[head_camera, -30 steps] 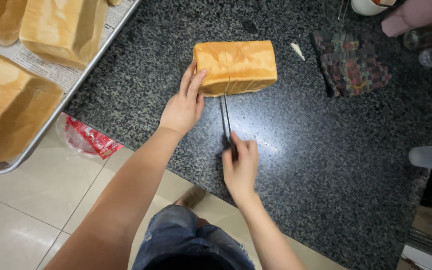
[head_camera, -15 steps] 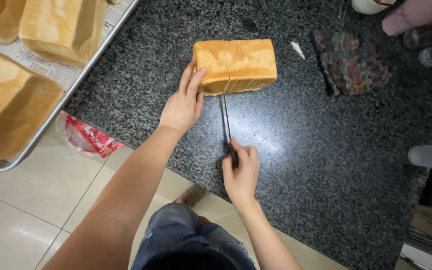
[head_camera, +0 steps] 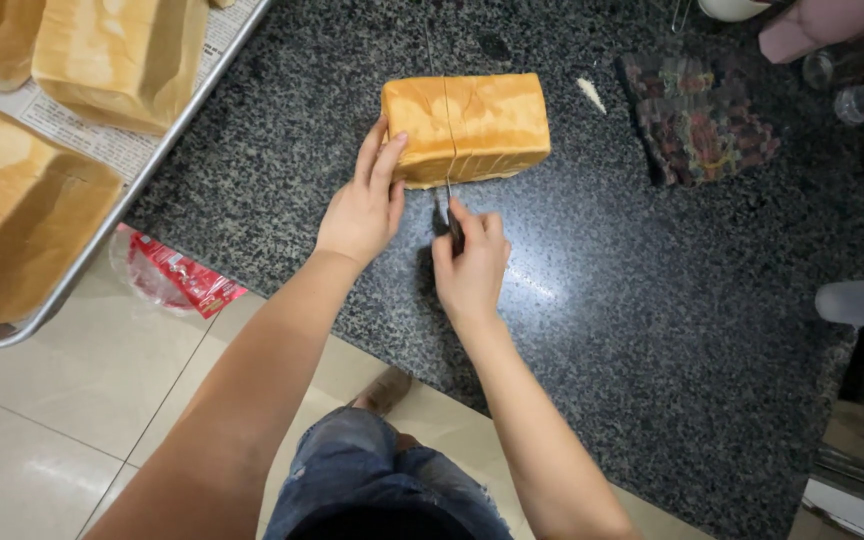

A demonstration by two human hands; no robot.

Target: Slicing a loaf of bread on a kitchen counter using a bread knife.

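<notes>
Left hand (head_camera: 362, 205) rests fingers flat, spread against the left end of the bread loaf (head_camera: 467, 125) on the black granite counter (head_camera: 652, 320). Right hand (head_camera: 470, 265) is fisted round a knife (head_camera: 449, 205), blade sunk in the loaf's near side. Tray (head_camera: 142, 175) of loaves sits left.

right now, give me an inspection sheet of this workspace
surface: dark speckled stone counter, glossy, a pale crumb lying on it.
job's things: golden loaf lying on the counter, a cut line across its top; knife in the cut.
clutter: patterned cloth right of the loaf; red wrapper at the counter's edge.
grippers: left hand steadies the loaf's end; right hand grips the knife.
cables: nothing seen.
surroundings: metal tray of more loaves on paper; tiled floor.
</notes>
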